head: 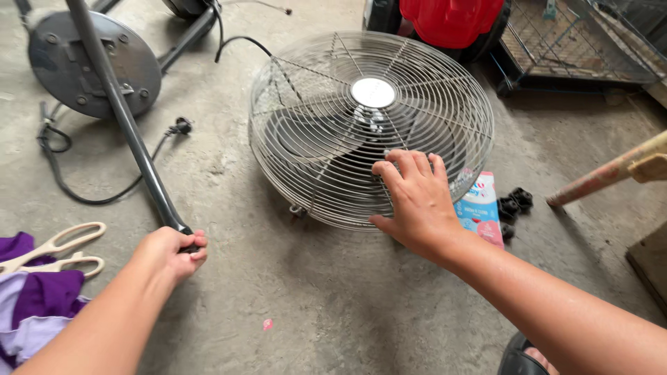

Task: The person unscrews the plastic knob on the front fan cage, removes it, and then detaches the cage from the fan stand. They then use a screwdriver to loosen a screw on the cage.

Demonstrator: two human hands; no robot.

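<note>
A: Which step does the figure show?

B: The right hand [415, 201], fingers spread and flat, rests on the wire fan guard [372, 128] at centre frame, apparently steadying it on the concrete floor [313, 305]. The left hand [174, 251], lower left, is closed around the end of the dark stand pole [121, 114], which runs up to the round base [94, 64] at upper left.

A: What does the next move call for?

B: Probably a firmer grip on the guard's rim and keeping the pole clear of the power cord [83, 187]; whether pole and fan head are joined is hard to tell from here.

A: How does the guard look?

B: Circular, silver, fine radial wires, a white centre cap [373, 92], dark blades beneath. A small packet [479, 208] and black knobs [515, 203] lie just right of it; cream scissors [59, 251] rest on purple cloth [42, 295] at lower left.
</note>
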